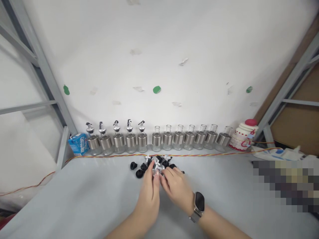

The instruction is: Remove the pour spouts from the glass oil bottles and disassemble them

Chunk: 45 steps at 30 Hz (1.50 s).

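Note:
At the middle of the table, both hands meet over a small pile of black and silver bottle-pourer parts. My left hand (150, 191) pinches a silver pourer spout (157, 164) between thumb and fingers. Bent and close beside it, my right hand (177, 186) has its fingertips at the spout's right side; what they grip is hidden. Black stoppers (139, 173) lie left of my left hand, and more black parts show behind the right fingers. Along the wall stand several glass bottles with steel sleeves (130, 140) fitted with pourers, and several open-necked bottles (179, 137).
A blue carton (79, 144) stands at the row's left end, a white and red cake-shaped jar (243, 134) at its right. A twisted red-yellow wire (119, 155) runs in front of the bottles. White power strips (279, 152) lie at right, near a pixelated patch. Metal posts flank the table (74, 199).

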Tool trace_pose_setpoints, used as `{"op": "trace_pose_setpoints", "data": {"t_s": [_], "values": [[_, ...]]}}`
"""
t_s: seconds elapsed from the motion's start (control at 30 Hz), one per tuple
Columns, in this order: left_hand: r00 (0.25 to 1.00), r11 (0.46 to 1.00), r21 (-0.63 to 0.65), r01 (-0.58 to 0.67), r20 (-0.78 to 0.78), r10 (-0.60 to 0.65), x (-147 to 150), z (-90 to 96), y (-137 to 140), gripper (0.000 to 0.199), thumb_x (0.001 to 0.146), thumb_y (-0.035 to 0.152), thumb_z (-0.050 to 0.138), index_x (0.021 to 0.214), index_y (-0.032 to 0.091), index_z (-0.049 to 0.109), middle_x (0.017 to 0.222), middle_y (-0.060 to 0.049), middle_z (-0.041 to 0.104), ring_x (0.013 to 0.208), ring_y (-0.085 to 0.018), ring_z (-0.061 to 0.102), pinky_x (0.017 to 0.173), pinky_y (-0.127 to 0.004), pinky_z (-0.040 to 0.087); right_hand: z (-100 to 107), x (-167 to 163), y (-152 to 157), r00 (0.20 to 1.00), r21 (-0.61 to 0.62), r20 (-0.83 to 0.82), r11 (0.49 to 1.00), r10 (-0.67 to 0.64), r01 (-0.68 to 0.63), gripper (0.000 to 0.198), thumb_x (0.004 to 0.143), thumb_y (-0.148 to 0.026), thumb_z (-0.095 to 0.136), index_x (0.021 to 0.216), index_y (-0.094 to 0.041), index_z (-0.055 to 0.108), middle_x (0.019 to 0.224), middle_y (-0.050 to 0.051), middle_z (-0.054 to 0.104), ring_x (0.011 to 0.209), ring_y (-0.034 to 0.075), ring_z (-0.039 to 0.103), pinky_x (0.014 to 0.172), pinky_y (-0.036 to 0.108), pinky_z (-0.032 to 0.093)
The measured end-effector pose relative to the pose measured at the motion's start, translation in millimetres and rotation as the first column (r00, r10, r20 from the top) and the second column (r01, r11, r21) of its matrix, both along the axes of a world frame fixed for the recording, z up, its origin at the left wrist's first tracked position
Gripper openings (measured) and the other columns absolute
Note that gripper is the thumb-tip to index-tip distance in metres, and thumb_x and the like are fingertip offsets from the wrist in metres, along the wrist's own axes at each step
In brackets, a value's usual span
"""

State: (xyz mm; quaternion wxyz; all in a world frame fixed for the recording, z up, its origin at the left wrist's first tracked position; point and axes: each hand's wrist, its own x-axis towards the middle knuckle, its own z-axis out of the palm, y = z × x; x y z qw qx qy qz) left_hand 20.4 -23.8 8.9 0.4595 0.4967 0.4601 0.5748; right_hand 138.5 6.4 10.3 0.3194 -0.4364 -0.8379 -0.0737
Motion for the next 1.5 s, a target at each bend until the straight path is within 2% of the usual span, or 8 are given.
{"op": "trace_pose_setpoints", "data": {"t_s": [0.17, 0.33, 0.47, 0.57, 0.73, 0.93, 1.2, 1.5], "values": [[0.979, 0.992, 0.122, 0.016, -0.206, 0.009, -0.4, -1.7, 0.5, 0.045, 0.082, 0.039, 0.041, 0.124, 0.021, 0.035, 0.119, -0.01, 0.045, 0.111, -0.023, 0.039, 0.089, -0.033, 0.03, -1.4, -4.1, -2.4, 0.966, -0.309, -0.259, 0.946, 0.012, -0.095, 0.018, 0.087, -0.02, 0.032, 0.081, -0.019, 0.048, 0.077, 0.003, 0.06, 0.07, 0.015, 0.055, 0.061, 0.024, 0.039], [0.976, 0.998, 0.054, 0.023, -0.217, -0.011, 3.5, -2.1, -3.1, 0.034, 0.084, 0.039, 0.038, 0.112, 0.02, 0.036, 0.103, -0.008, 0.052, 0.094, -0.019, 0.05, 0.081, -0.032, 0.035, -0.7, 0.5, 3.2, 0.956, -0.348, -0.295, 0.931, 0.005, -0.112, 0.017, 0.089, -0.023, 0.028, 0.083, -0.019, 0.043, 0.075, 0.002, 0.058, 0.068, 0.015, 0.055, 0.059, 0.024, 0.038], [0.99, 0.998, -0.044, 0.054, -0.131, -0.06, 8.0, -1.3, -5.5, 0.03, 0.083, 0.045, 0.035, 0.101, 0.021, 0.034, 0.092, -0.006, 0.054, 0.072, -0.015, 0.054, 0.063, -0.027, 0.04, -0.4, 6.0, 10.7, 0.992, -0.248, -0.11, 0.965, 0.058, -0.084, 0.023, 0.09, -0.022, 0.024, 0.078, -0.018, 0.043, 0.067, 0.002, 0.057, 0.061, 0.015, 0.052, 0.056, 0.025, 0.036], [0.997, 0.99, -0.135, 0.037, -0.062, -0.045, 9.0, -0.7, -0.7, 0.037, 0.078, 0.052, 0.04, 0.096, 0.02, 0.035, 0.082, -0.004, 0.055, 0.067, -0.015, 0.055, 0.053, -0.024, 0.04, -0.7, 8.5, 14.3, 0.996, -0.037, 0.076, 0.998, 0.053, -0.05, 0.026, 0.089, -0.02, 0.025, 0.073, -0.017, 0.046, 0.064, 0.004, 0.056, 0.059, 0.016, 0.05, 0.059, 0.028, 0.034], [0.996, 0.94, -0.331, 0.081, 0.053, -0.067, 8.3, -5.3, 13.2, 0.042, 0.075, 0.062, 0.032, 0.075, 0.021, 0.035, 0.048, 0.006, 0.044, 0.037, -0.011, 0.045, 0.036, -0.021, 0.032, -2.4, 4.8, 13.0, 0.949, 0.158, 0.308, 0.98, 0.065, -0.118, 0.026, 0.086, -0.013, 0.03, 0.069, -0.017, 0.048, 0.063, 0.004, 0.053, 0.06, 0.017, 0.048, 0.061, 0.031, 0.03], [0.993, 0.975, -0.215, 0.054, 0.117, -0.029, 8.2, -4.7, 8.6, 0.035, 0.077, 0.055, 0.039, 0.086, 0.021, 0.037, 0.055, 0.008, 0.042, 0.04, -0.006, 0.038, 0.037, -0.017, 0.028, -1.8, -1.6, 5.4, 0.987, 0.066, 0.159, 0.998, -0.027, 0.017, 0.022, 0.088, -0.021, 0.03, 0.079, -0.015, 0.05, 0.069, 0.006, 0.056, 0.065, 0.018, 0.051, 0.063, 0.03, 0.032], [0.994, 0.992, -0.062, 0.106, 0.008, -0.106, 6.8, -0.3, -2.1, 0.026, 0.084, 0.044, 0.035, 0.099, 0.023, 0.038, 0.066, 0.004, 0.043, 0.051, -0.008, 0.039, 0.047, -0.019, 0.032, -5.0, -2.2, 0.8, 0.998, -0.188, -0.047, 0.981, 0.033, -0.041, 0.02, 0.087, -0.02, 0.028, 0.083, -0.017, 0.047, 0.076, 0.005, 0.059, 0.071, 0.018, 0.053, 0.065, 0.029, 0.039], [0.987, 0.976, 0.148, 0.158, -0.041, -0.154, 2.8, 0.8, -7.7, 0.038, 0.083, 0.033, 0.042, 0.119, 0.025, 0.031, 0.092, -0.004, 0.049, 0.079, -0.015, 0.049, 0.071, -0.026, 0.039, 3.6, 12.0, -1.7, 0.948, -0.051, -0.229, 0.969, 0.223, -0.24, 0.028, 0.082, -0.021, 0.033, 0.109, -0.015, 0.038, 0.086, 0.008, 0.059, 0.075, 0.019, 0.053, 0.072, 0.034, 0.042]]}}
